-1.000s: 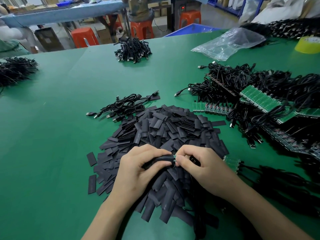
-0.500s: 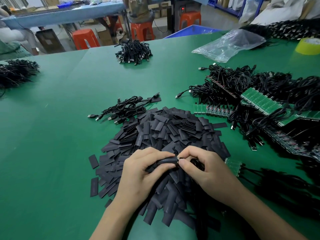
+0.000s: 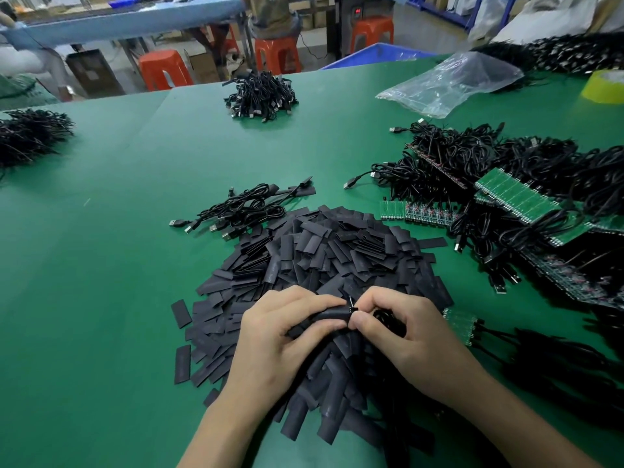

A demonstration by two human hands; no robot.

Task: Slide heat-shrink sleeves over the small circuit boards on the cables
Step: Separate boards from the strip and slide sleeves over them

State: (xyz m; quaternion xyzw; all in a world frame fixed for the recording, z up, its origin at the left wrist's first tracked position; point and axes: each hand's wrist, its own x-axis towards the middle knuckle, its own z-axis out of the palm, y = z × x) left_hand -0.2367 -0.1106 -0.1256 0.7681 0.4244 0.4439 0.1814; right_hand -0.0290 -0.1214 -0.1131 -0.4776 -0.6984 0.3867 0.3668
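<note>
Both hands sit over the near edge of the sleeve pile (image 3: 337, 251), which takes up the middle of the green tabletop (image 3: 118, 265). Left hand (image 3: 280, 336) has its grip wrapped round one black sleeve (image 3: 332, 314), thumb under, fingers over the top. Right hand (image 3: 405, 336) meets it at the sleeve's right end, grip pinched tight on the cable (image 3: 388, 319) right at the sleeve's mouth, and a tiny black bit pokes up between the two hands. Can't tell what's inside the sleeve, the fingers cover it.

Around the pile: a small bunch (image 3: 243, 211) of USB cables touches its back-left edge. A strip of green boards (image 3: 418, 211) lies just off its back-right, with a big tangled heap (image 3: 472, 157) of cables beyond that. A few more boards sit at the pile's right edge. Well behind the pile there's another bundle (image 3: 260, 96), plus a clear bag (image 3: 449, 82) and yellow tape (image 3: 604, 86) far back-right.
</note>
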